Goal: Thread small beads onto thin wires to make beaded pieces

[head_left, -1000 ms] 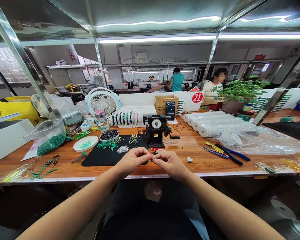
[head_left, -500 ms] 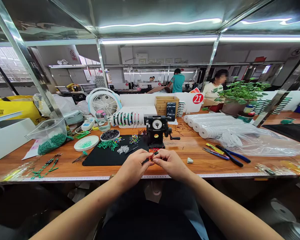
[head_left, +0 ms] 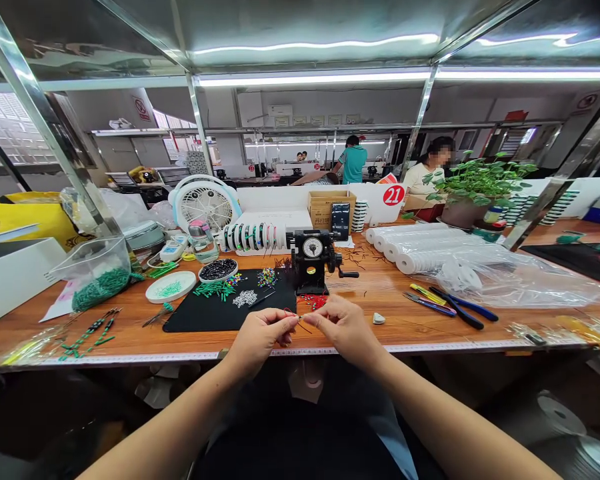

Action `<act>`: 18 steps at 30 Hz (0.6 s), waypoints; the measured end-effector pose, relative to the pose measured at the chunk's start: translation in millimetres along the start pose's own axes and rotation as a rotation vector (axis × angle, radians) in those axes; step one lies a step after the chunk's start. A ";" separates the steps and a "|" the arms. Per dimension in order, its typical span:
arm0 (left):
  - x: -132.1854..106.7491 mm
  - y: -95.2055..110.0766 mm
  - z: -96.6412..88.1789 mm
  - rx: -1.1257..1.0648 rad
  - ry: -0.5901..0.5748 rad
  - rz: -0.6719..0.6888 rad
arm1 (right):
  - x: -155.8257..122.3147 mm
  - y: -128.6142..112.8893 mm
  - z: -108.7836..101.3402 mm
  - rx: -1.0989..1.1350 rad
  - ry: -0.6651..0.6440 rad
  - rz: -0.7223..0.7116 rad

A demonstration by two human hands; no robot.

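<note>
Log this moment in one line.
left hand: pinching thin red cord | right hand: pinched, close beside left | beyond: black crank machine

Small piece betw. L hand & R hand: mostly covered by fingers, too tiny to ID. Red pile: R end hidden behind R hand. Dial figs. too small to read; wall frames ditto. Yellow bag & white box cut at L edge, dark mat at R edge. Spools under worktop, low R: blurry, partly cut off.

Bright light from a long overhead strip, deep shadow under the table, stretched corners
</note>
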State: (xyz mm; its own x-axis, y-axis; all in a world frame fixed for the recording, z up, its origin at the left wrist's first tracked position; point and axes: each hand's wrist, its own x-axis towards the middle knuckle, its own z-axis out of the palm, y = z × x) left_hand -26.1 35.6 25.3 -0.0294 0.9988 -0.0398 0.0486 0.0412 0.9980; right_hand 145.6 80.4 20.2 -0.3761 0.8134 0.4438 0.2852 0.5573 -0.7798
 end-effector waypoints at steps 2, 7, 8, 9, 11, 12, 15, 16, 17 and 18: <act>-0.1 -2.1 -0.5 -0.067 -0.019 -0.036 | -2.2 -2.0 1.5 0.088 -0.180 0.065; -1.5 0.6 -2.6 -0.010 -0.036 0.028 | -4.0 -3.7 5.7 0.098 -0.143 0.015; -1.9 2.5 -3.2 0.020 -0.036 0.049 | -4.8 -3.9 6.6 0.065 -0.128 -0.022; -2.3 4.5 -4.0 0.047 -0.038 0.065 | -6.0 -4.1 7.5 0.026 -0.115 -0.064; -3.5 8.0 -5.8 0.076 -0.049 0.080 | -9.4 -5.1 9.2 -0.074 -0.076 -0.166; -4.3 9.5 -6.8 0.077 -0.059 0.086 | -11.5 -5.8 9.8 -0.132 -0.048 -0.226; -7.3 12.9 -9.0 0.090 -0.091 0.118 | -16.9 -7.8 10.1 -0.332 0.027 -0.401; -8.4 14.0 -9.3 0.119 -0.097 0.128 | -17.8 -8.1 9.8 -0.389 0.041 -0.457; -9.5 15.3 -9.3 0.164 -0.099 0.135 | -18.0 -8.1 9.4 -0.436 0.047 -0.514; -10.5 16.7 -8.9 0.222 -0.096 0.148 | -17.6 -7.6 9.2 -0.467 0.044 -0.571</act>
State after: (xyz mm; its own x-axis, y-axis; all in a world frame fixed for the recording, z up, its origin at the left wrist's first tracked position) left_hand -33.9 25.6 42.8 0.0881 0.9920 0.0906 0.2627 -0.1109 0.9585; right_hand 141.9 60.3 14.3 -0.5456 0.3756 0.7492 0.4047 0.9009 -0.1568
